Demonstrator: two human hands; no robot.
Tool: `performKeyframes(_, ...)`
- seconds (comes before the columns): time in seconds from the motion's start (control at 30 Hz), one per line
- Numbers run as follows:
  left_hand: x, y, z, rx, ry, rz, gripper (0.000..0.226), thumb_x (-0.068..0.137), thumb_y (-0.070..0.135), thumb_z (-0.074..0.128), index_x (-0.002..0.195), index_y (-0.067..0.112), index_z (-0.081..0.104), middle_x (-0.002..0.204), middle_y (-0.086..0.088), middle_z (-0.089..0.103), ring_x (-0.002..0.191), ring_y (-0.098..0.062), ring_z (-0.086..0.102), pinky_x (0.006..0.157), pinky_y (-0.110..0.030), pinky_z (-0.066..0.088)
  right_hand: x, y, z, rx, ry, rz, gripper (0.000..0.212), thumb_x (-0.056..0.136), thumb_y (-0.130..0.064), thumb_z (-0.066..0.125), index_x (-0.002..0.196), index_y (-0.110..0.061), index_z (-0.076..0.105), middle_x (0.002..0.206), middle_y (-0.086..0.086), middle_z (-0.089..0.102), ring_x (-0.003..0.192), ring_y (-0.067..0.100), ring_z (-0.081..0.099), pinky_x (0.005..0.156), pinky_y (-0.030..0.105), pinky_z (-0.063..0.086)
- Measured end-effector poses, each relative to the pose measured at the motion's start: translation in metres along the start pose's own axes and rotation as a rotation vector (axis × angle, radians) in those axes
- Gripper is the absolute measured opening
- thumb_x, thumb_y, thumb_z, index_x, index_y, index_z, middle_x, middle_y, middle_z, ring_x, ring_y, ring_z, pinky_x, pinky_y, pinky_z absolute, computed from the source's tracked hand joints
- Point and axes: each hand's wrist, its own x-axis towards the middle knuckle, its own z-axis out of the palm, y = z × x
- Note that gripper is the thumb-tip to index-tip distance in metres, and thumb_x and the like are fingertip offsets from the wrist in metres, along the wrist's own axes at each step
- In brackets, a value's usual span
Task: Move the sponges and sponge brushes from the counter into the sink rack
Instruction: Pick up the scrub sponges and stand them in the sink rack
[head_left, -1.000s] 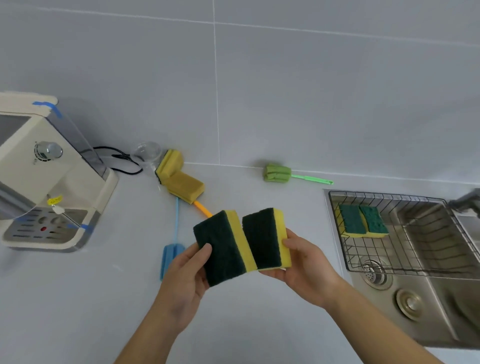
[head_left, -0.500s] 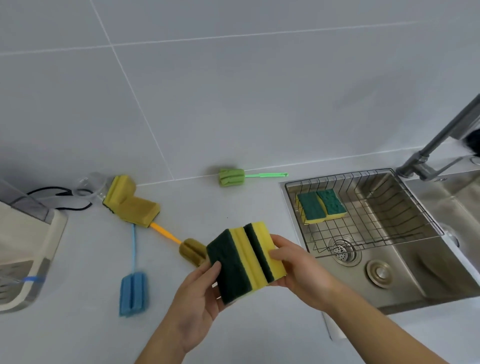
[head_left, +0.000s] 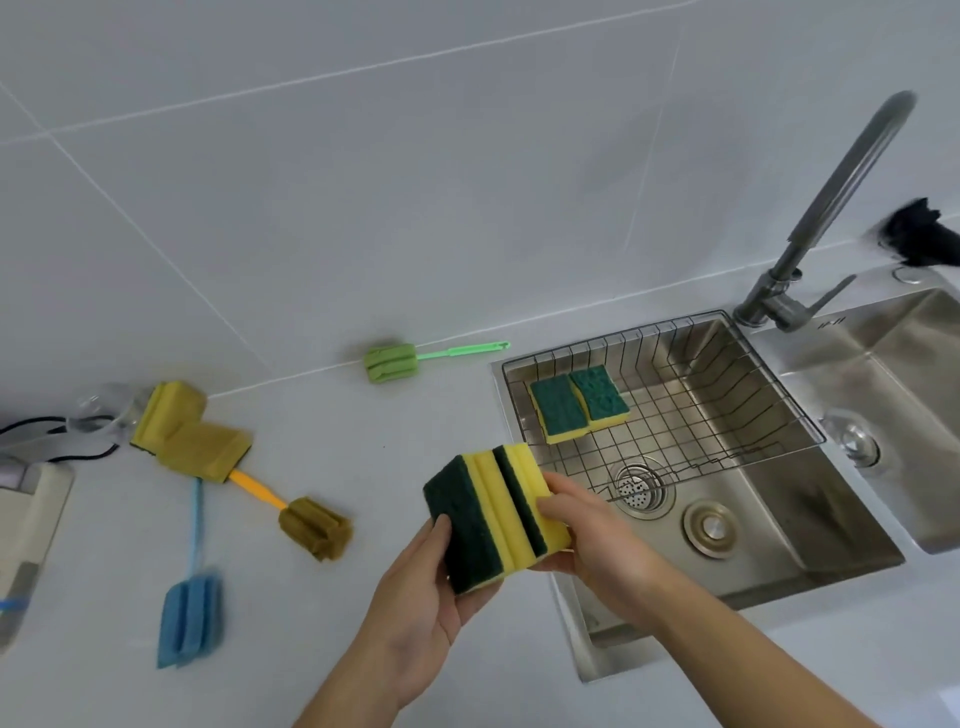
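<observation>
Two yellow-and-green sponges (head_left: 493, 512) are pressed together upright, held above the counter just left of the sink. My left hand (head_left: 423, 597) grips them from below and left; my right hand (head_left: 587, 535) clasps their right side. The wire sink rack (head_left: 737, 410) holds two more green-topped sponges (head_left: 576, 402) at its far left. On the counter lie a green sponge brush (head_left: 392, 361), an orange-handled brown sponge brush (head_left: 314, 527), a blue sponge brush (head_left: 189, 618) and two worn yellow sponges (head_left: 189, 431) by the wall.
A steel sink (head_left: 727, 525) with drain and a tall faucet (head_left: 821, 223) are at right. A beige appliance (head_left: 23, 525) with a black cable sits at the left edge, beside a clear glass (head_left: 104, 415).
My hands have pushed the two sponges together into one stack and carried them right toward the sink. My view has swung right, bringing the faucet into sight.
</observation>
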Motion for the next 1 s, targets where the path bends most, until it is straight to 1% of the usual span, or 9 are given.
performKeyframes(0.23,0.015,-0.016,0.055,0.028,0.065,0.005,0.036,0.102,0.033,0.041,0.129,0.018,0.059,0.11,-0.007,0.075,0.102,-0.023,0.072,0.072,-0.034,0.062,-0.002,-0.002,-0.047,-0.057,0.094,-0.081,0.022,0.1,-0.021,0.052,0.114,-0.036,0.06,0.107,-0.003,0.07,0.099,0.016,0.068,0.087,0.038,0.058)
performKeyframes(0.33,0.025,-0.023,0.079,0.071,0.078,0.002,0.038,0.102,0.033,0.04,0.129,0.015,0.059,0.11,-0.008,0.075,0.102,-0.023,0.072,0.075,-0.035,0.062,-0.006,-0.005,-0.07,-0.137,0.144,-0.13,0.024,0.1,-0.022,0.052,0.115,-0.04,0.058,0.103,-0.011,0.07,0.097,0.008,0.067,0.083,0.029,0.057)
performKeyframes(0.5,0.047,-0.035,0.115,0.186,0.123,0.003,0.036,0.103,0.034,0.04,0.127,0.019,0.062,0.114,-0.007,0.074,0.109,-0.023,0.068,0.085,-0.037,0.057,-0.009,-0.008,-0.108,-0.503,0.318,-0.248,0.037,0.098,-0.033,0.054,0.134,-0.037,0.048,0.105,-0.023,0.058,0.095,-0.004,0.058,0.067,0.01,0.046)
performKeyframes(0.6,0.059,-0.04,0.133,0.245,0.13,0.014,0.035,0.103,0.035,0.04,0.124,0.02,0.064,0.111,-0.006,0.075,0.109,-0.022,0.068,0.09,-0.038,0.056,-0.007,-0.01,-0.126,-0.512,0.277,-0.233,0.047,0.095,-0.049,0.049,0.141,-0.04,0.044,0.112,-0.021,0.056,0.103,0.002,0.057,0.079,0.014,0.044)
performKeyframes(0.67,0.065,-0.043,0.144,0.276,0.135,0.017,0.032,0.102,0.035,0.042,0.121,0.021,0.064,0.109,-0.005,0.075,0.108,-0.021,0.068,0.096,-0.041,0.054,-0.006,-0.013,-0.136,-0.501,0.237,-0.215,0.056,0.085,-0.067,0.046,0.137,-0.047,0.044,0.11,-0.021,0.058,0.105,0.005,0.059,0.079,0.015,0.046)
performKeyframes(0.73,0.073,-0.045,0.156,0.286,0.136,0.022,0.029,0.102,0.033,0.044,0.119,0.021,0.064,0.108,-0.006,0.075,0.107,-0.02,0.068,0.096,-0.041,0.055,-0.004,-0.017,-0.146,-0.544,0.216,-0.192,0.09,0.069,-0.081,0.045,0.148,-0.039,0.036,0.121,-0.016,0.057,0.11,0.007,0.056,0.086,0.024,0.047)
performKeyframes(0.8,0.08,-0.046,0.168,0.291,0.122,0.029,0.027,0.102,0.031,0.045,0.116,0.02,0.065,0.103,-0.004,0.077,0.102,-0.018,0.071,0.086,-0.035,0.059,-0.001,-0.021,-0.154,-0.614,0.212,-0.16,0.112,0.06,-0.086,0.049,0.154,-0.032,0.024,0.132,-0.012,0.051,0.117,0.009,0.05,0.092,0.029,0.044)
performKeyframes(0.9,0.088,-0.046,0.184,0.306,0.103,0.03,0.027,0.102,0.03,0.046,0.117,0.02,0.066,0.103,-0.003,0.077,0.097,-0.015,0.073,0.077,-0.03,0.06,0.004,-0.025,-0.165,-0.652,0.219,-0.19,0.11,0.06,-0.082,0.056,0.153,-0.035,0.022,0.128,-0.014,0.051,0.11,0.007,0.053,0.085,0.027,0.047)
performKeyframes(1.0,0.098,-0.046,0.199,0.325,0.086,0.035,0.025,0.101,0.028,0.049,0.118,0.02,0.065,0.106,-0.002,0.077,0.099,-0.015,0.072,0.087,-0.034,0.058,0.013,-0.029,-0.179,-0.586,0.239,-0.213,0.094,0.067,-0.067,0.065,0.148,-0.038,0.028,0.112,-0.017,0.057,0.097,0.003,0.058,0.078,0.028,0.053)
